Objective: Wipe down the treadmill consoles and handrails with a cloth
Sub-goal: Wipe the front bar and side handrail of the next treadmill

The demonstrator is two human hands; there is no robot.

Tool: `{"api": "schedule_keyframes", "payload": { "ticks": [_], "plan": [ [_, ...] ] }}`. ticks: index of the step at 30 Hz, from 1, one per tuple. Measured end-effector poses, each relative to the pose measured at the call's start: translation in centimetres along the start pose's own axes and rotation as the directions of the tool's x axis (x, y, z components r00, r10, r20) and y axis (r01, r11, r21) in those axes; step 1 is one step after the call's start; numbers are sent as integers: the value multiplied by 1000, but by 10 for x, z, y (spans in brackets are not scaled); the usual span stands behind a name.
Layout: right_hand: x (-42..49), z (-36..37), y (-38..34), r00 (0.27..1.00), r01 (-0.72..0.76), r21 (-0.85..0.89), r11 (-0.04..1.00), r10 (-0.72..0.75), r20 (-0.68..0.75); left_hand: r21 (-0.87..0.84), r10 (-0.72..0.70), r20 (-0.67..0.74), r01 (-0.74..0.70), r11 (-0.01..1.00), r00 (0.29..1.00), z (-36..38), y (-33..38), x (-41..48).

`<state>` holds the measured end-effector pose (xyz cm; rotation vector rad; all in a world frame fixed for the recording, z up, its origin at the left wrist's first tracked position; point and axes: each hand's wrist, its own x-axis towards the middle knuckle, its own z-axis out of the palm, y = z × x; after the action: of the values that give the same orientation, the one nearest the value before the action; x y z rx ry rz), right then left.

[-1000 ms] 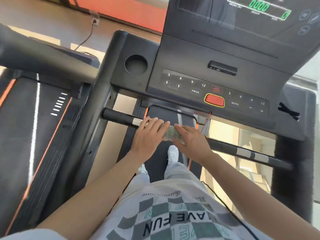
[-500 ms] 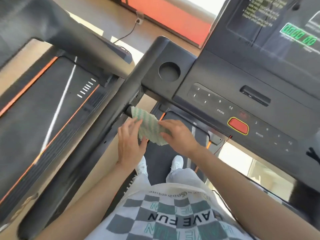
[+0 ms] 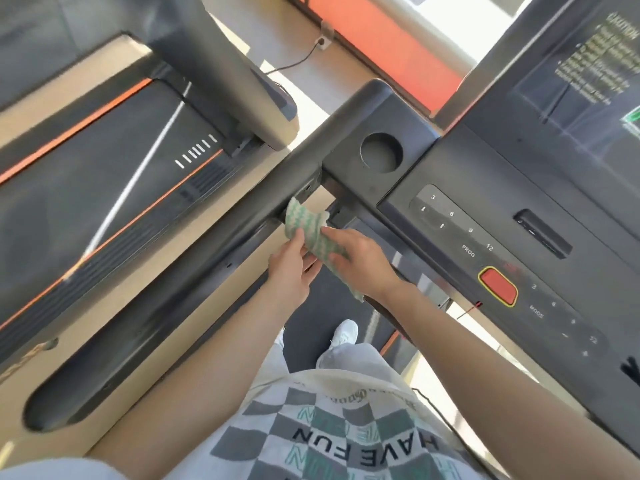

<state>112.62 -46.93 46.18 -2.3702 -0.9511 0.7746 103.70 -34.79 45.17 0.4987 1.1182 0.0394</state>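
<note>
Two grips meet on a green-and-white cloth (image 3: 309,226) at the centre of the frame: the left grip (image 3: 290,270) pinches its near edge, the right grip (image 3: 364,265) curls fingers over it. Its upper end overlaps the black handrail (image 3: 211,247), just left of the console (image 3: 485,188).

Both arms reach fwd; L hand (image 3: 291,271) & R hand (image 3: 367,265) close together, both pinching cloth (image 3: 311,226).

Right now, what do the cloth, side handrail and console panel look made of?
The cloth: soft woven or knit fabric, green-and-white zigzag, drapes and folds limply. The side handrail: probably moulded plastic or painted metal, matte dark grey, smooth with soft sheen. The console panel: likely hard plastic, matte black, printed white legends, moulded cup recess.
</note>
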Motion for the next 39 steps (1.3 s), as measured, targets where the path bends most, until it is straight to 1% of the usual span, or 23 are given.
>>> {"api": "schedule_keyframes", "payload": {
  "ticks": [4, 8, 10, 13, 16, 20, 25, 27, 28, 29, 31, 33, 35, 37, 39],
  "plan": [
    [29, -1, -22, 999, -2, 32, 999, 0, 45, -95, 52, -41, -56, 994, 998, 7, 12, 2],
    [46, 4, -35, 998, 19, 159, 987, -28, 52, -207, 78, -85, -94, 974, 993, 16, 19, 1],
    [48, 9, -34, 998, 21, 180, 983, -33, 62, -209, 95, -88, -111, 972, 992, 18, 18, 2],
    [43, 11, -28, 996, 55, 156, 986, -66, 61, -124, 163, -60, -169, 978, 985, 18, 9, 3],
    [28, 8, -20, 999, 36, 131, 991, -41, 31, -34, 205, 8, -205, 978, 979, 12, 0, 2],
    [-9, 1, 1, 998, -65, 134, 989, 63, 19, 126, 156, 113, -170, 977, 981, 5, -9, -7],
    [-58, -5, 25, 987, -159, 81, 984, 161, -19, 335, 25, 110, -61, 940, 994, 5, -31, -21],
    [-74, -8, 34, 979, -199, 29, 980, 200, -44, 480, 1, 104, -51, 876, 995, 3, -41, -25],
    [-82, -9, 38, 972, -227, 21, 974, 228, -50, 557, 25, 103, -79, 827, 994, 0, -45, -27],
    [-89, -10, 41, 964, -258, 30, 966, 260, -56, 626, 71, 113, -127, 769, 991, -2, -47, -28],
    [-99, -12, 44, 947, -305, 70, 950, 311, -85, 711, 192, 176, -260, 653, 965, -7, -46, -31],
    [-102, -13, 43, 945, -269, 120, 956, 286, -157, 766, 323, 263, -400, 504, 909, -11, -39, -32],
    [-97, -14, 37, 936, -213, 168, 963, 250, -249, 780, 413, 339, -498, 379, 845, -13, -29, -32],
    [-85, -14, 28, 923, -215, 178, 960, 259, -286, 764, 460, 409, -571, 298, 788, -14, -19, -29],
    [-70, -15, 15, 921, -194, 153, 969, 234, -311, 759, 456, 461, -604, 243, 761, -15, -7, -29]
  ]
}}
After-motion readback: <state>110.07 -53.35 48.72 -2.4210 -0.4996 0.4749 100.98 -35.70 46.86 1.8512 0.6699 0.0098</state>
